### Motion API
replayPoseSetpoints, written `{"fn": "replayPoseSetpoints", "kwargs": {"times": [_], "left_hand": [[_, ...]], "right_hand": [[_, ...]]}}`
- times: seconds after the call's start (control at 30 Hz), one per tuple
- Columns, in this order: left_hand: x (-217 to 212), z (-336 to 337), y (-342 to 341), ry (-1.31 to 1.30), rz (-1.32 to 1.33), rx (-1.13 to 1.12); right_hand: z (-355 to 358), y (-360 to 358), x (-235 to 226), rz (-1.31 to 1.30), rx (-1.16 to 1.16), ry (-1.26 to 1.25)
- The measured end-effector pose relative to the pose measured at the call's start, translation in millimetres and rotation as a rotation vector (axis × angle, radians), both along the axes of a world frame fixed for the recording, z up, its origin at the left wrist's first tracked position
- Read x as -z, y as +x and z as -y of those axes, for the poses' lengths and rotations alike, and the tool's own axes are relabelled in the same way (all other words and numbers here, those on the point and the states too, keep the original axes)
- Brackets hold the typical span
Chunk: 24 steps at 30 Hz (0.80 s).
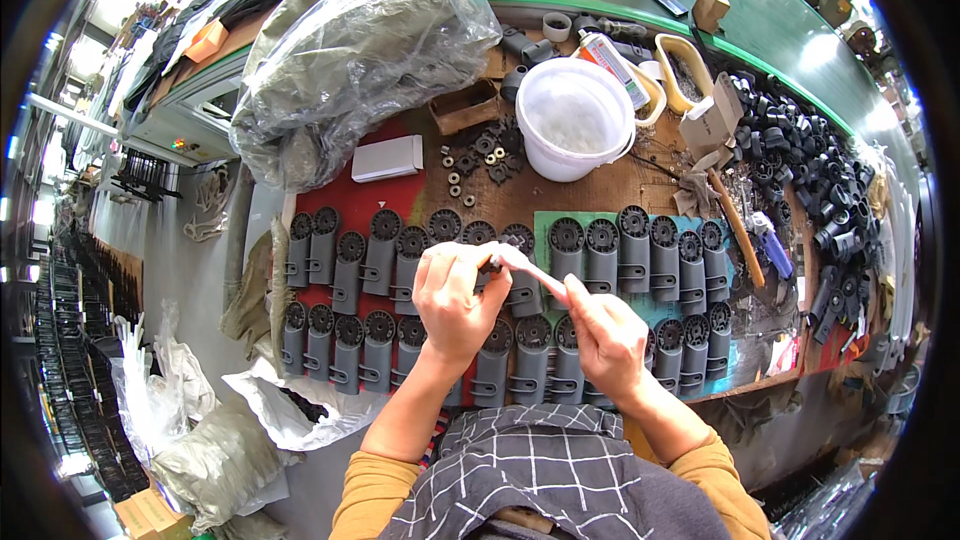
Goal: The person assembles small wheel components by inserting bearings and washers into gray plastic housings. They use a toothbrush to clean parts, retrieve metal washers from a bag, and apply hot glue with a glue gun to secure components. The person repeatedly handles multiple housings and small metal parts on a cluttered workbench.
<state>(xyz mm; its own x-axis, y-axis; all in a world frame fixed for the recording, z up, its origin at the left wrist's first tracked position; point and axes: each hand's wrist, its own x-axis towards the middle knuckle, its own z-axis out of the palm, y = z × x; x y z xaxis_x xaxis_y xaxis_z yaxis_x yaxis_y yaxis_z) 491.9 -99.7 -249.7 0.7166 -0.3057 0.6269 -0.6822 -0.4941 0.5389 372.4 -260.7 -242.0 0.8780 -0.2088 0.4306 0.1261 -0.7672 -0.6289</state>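
My left hand (455, 298) is raised over the bench and pinches a small dark part (490, 264) at its fingertips. My right hand (603, 332) grips a thin pale stick (528, 269) whose tip touches that part. Below both hands lie two rows of grey plastic housings (380, 260) with round black gears at their tops, laid side by side on red and green mats. Part of the middle housings is hidden by my hands.
A white bucket (574, 117) stands behind the rows, with loose small black gears (482, 152) to its left. A heap of black plastic parts (800, 155) fills the right side. A large clear plastic bag (350, 50) sits at the back left. A wooden-handled tool (737, 225) lies right.
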Motion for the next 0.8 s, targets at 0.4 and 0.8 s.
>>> {"fn": "replayPoseSetpoints", "kwargs": {"times": [0.4, 0.8], "left_hand": [[9.8, -23.4, 8.7, -1.144, -1.771, 0.577], [26.8, -28.5, 6.1, -1.286, -1.917, 0.483]], "right_hand": [[4.2, 3.7, 3.8, -0.065, -0.053, 0.315], [13.1, 14.2, 2.1, -0.108, 0.028, 0.191]]}}
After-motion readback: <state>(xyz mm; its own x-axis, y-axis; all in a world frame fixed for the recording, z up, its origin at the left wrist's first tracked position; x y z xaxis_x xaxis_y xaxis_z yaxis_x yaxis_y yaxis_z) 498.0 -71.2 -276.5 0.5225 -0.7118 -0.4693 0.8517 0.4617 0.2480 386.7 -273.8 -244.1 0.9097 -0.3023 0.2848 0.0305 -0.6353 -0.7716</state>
